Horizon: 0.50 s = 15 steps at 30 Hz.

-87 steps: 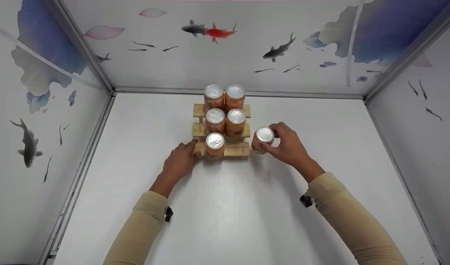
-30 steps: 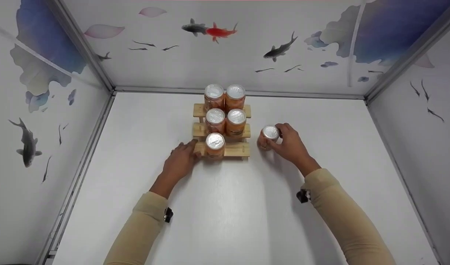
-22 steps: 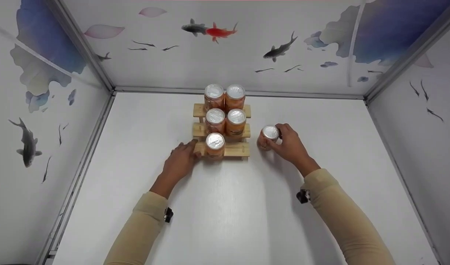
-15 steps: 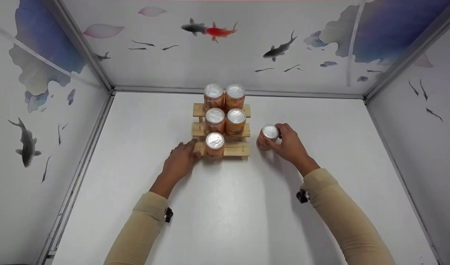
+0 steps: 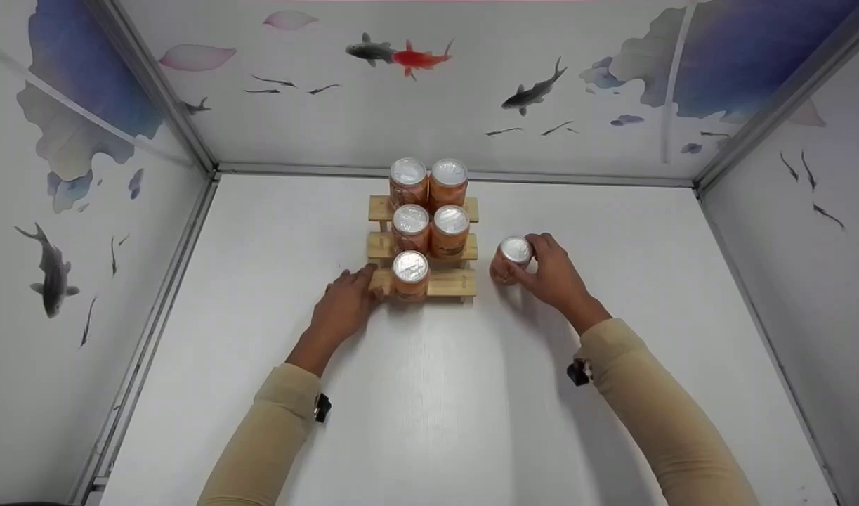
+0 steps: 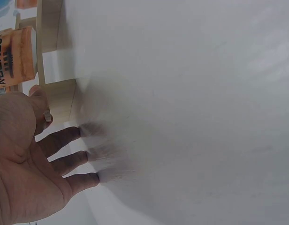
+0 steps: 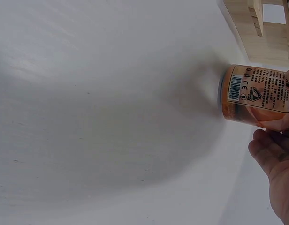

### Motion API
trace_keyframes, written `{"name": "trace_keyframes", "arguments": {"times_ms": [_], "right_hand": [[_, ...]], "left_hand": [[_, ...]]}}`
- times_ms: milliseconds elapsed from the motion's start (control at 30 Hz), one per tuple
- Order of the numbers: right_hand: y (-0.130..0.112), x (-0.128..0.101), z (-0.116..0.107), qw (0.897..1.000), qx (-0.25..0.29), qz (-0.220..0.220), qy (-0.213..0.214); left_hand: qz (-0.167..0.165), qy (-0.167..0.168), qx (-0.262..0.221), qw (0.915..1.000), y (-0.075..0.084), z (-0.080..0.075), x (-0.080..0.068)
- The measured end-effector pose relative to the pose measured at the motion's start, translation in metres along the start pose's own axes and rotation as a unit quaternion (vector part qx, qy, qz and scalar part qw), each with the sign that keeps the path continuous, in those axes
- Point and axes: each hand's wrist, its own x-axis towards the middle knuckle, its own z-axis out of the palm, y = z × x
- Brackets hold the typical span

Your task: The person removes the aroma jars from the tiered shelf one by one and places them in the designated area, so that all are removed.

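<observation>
At left of centre in the head view, we see the left hand (image 5: 341, 307) touching the left end of a wooden stepped rack (image 5: 454, 282). The left wrist view shows three fingers spread; whether thumb and index pinch the rack, we cannot tell. On it, at upper centre, stand five orange cans (image 5: 449, 243): two on the top step, two on the middle, one on the bottom. Right of centre, near the rack, a sixth can (image 5: 503, 271) looks upright, pinched between thumb and fingers of the right hand (image 5: 559, 279); we cannot tell whether its base touches the table.

We judge that a bump against the rack could topple its cans, and a loose grip could drop the sixth.

The white table (image 5: 429, 400) shines faintly. Metal-edged white walls (image 5: 436, 126) enclose it, with printed fish (image 5: 420, 59) along the top and blue-grey blotches (image 5: 742, 63) in both upper corners.
</observation>
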Motion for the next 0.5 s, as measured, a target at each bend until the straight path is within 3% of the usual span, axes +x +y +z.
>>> {"name": "trace_keyframes", "arguments": {"times_ms": [267,500], "right_hand": [[-0.01,-0.001,-0.006,1.0,-0.026,-0.014,0.011],[-0.025,-0.003,-0.011,0.998,-0.042,-0.027,0.026]], "left_hand": [[0.005,0.007,-0.002,1.0,0.0,-0.001,0.0],[-0.003,-0.007,0.0,1.0,0.0,0.001,0.002]]}}
